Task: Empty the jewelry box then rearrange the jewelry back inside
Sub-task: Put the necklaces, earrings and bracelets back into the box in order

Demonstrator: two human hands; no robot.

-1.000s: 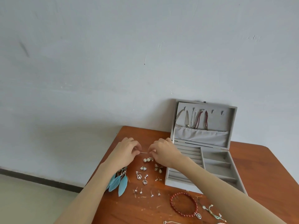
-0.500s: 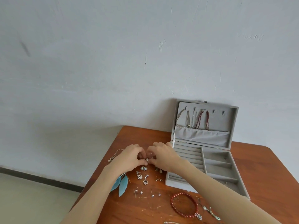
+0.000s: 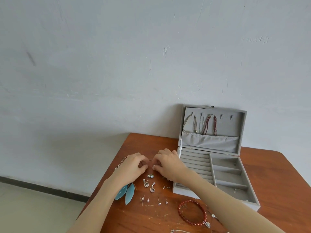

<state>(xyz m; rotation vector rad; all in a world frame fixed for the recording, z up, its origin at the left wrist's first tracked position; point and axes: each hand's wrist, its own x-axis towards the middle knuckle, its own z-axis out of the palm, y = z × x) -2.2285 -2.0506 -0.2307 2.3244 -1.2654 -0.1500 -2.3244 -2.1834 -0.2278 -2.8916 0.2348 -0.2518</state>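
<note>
An open grey jewelry box (image 3: 217, 169) stands on the wooden table (image 3: 277, 182), its lid against the wall with necklaces (image 3: 208, 125) hanging inside. Left of the box, my left hand (image 3: 133, 165) and my right hand (image 3: 166, 163) meet fingertip to fingertip low over the table. A thin silver pin (image 3: 151, 160) shows between them, and both hands pinch small pearl earrings that the fingers mostly hide. Below the hands lie crystal earrings (image 3: 149, 184), small studs (image 3: 153, 200) and blue feather earrings (image 3: 127, 193).
A red bead bracelet (image 3: 191, 214) with a charm lies near the table's front. A thin chain (image 3: 120, 163) trails off the table's left edge behind my left wrist. The wall rises right behind the box. The table's left edge runs close to the feathers.
Both hands came down from holding the thin pin above the table onto the pearl earrings, which their fingers now cover. The view shifted slightly; the chain at the left became visible.
</note>
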